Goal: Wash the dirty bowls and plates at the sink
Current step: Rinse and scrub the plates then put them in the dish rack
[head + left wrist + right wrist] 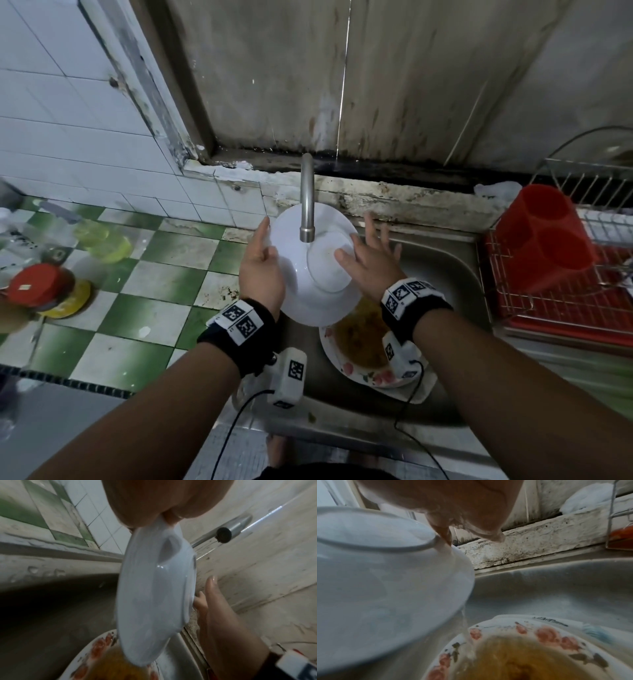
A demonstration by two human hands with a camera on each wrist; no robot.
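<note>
A white plate (308,291) is tilted under the faucet (307,205), its underside facing me. My left hand (263,260) grips its left rim, thumb pointing up. My right hand (366,253) lies against the right side with fingers straight and spread, and the thumb presses on the plate's base ring. In the left wrist view the plate (154,595) is edge-on, with the right hand (223,615) behind it. Water runs off the plate (376,588) onto a floral plate (539,635) smeared with yellow-brown residue, which lies in the sink (445,267) below.
A red utensil holder (541,236) stands in a wire dish rack (565,301) on the right. The green-and-white tiled counter (154,291) on the left holds a red-lidded jar (37,287) and a yellow bottle (102,240). A stained wall rises behind the faucet.
</note>
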